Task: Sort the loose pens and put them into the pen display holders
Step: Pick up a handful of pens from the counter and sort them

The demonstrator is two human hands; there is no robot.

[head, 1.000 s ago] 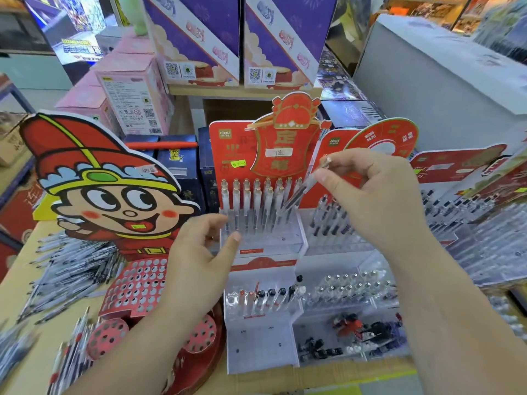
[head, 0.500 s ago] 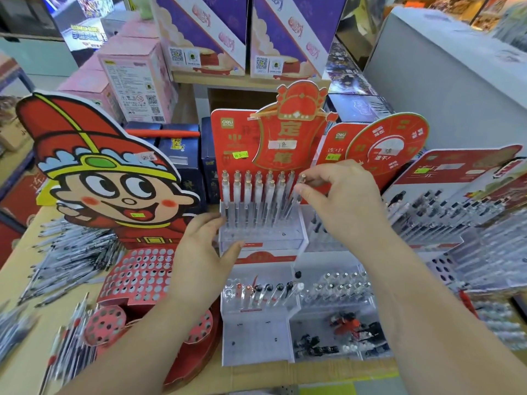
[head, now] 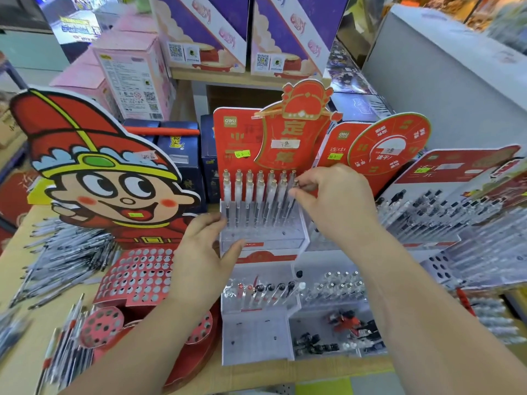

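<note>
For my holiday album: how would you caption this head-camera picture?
Right hand pinches a pen in the red display holder; left hand touches its clear tray.

red display holder (head: 242,132), clear gold-tipped pens (head: 249,189), purple boxes (head: 288,32)

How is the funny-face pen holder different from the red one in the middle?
The funny-face holder shows only empty-looking holes; the middle holder has pens standing in rows. The funny-face holder's front is red; the middle holder's front is clear. Both have red backboards.
</note>
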